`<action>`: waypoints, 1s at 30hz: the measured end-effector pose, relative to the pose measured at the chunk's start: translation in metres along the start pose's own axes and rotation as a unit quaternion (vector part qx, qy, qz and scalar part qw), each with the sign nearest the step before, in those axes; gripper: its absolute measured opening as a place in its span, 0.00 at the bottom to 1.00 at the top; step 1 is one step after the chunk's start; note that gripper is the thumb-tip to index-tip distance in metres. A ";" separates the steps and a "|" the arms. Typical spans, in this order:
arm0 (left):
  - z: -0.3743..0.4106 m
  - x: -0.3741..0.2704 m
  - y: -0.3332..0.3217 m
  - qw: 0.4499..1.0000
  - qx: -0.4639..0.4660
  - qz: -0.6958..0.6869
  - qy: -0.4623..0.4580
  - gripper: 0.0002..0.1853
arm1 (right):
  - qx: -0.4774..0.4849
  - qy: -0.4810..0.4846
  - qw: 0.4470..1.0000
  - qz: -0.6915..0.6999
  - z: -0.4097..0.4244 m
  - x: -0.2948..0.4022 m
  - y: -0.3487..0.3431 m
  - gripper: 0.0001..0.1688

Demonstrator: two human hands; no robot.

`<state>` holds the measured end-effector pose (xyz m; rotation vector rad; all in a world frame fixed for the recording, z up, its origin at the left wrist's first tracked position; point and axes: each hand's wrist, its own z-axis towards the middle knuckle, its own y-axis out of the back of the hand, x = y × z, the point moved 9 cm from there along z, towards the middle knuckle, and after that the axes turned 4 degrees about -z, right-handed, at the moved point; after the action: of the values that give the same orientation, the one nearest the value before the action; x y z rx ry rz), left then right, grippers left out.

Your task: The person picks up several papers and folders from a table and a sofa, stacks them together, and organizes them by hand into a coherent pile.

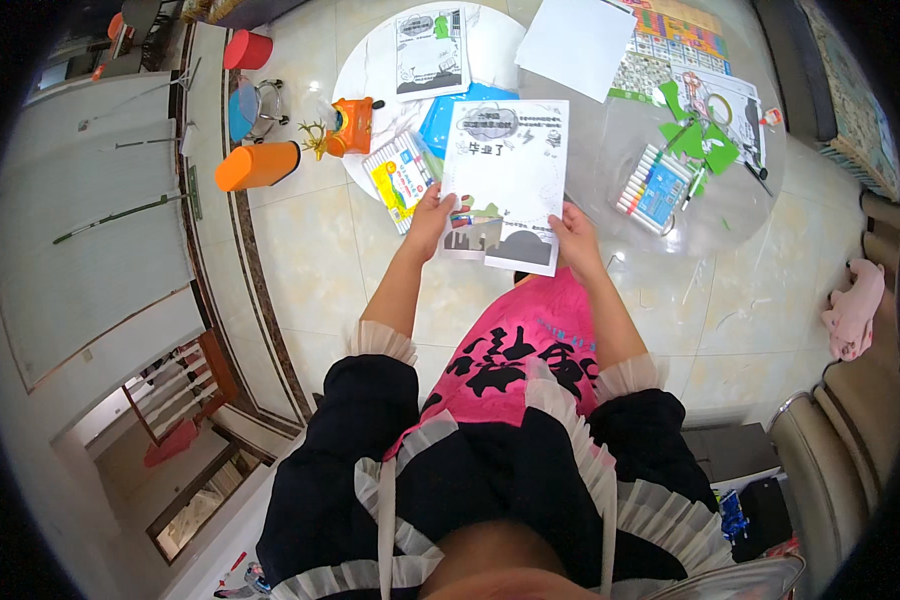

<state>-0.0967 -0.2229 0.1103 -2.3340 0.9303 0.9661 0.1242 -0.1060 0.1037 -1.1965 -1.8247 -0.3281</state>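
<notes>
Both hands hold up a white printed paper sheet in front of me, above the near edge of the table. It bears a grey cloud-shaped heading, small line drawings and dark skyline shapes along the bottom. My left hand grips its lower left edge, where fingertips and green and coloured bits show at what looks like a cut-out. My right hand pinches the right edge. Just past my left hand lies a pack of markers. Under the sheet's upper left, a blue plastic folder is partly hidden.
On the round table lie another printed sheet, blank paper, green paper cut-outs, a tape roll, scissors and a second marker pack. An orange bin stands on the floor at left.
</notes>
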 end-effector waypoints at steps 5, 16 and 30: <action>0.064 -0.030 0.022 0.998 -0.035 -0.033 0.034 0.15 | 0.022 0.008 0.998 -0.060 0.095 0.024 -0.034 0.17; 0.262 -0.099 0.112 0.994 -0.088 -0.049 0.048 0.13 | -0.012 0.122 0.706 -0.697 0.281 0.039 -0.022 0.57; 0.472 -0.106 0.172 0.995 -0.037 0.076 0.052 0.13 | 0.050 -0.007 0.657 -0.752 0.299 -0.007 -0.005 0.82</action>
<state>-0.4858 -0.0059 -0.1453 -2.4228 1.1448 0.9599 -0.0394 0.0771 -0.0676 0.7175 -2.3822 -1.0709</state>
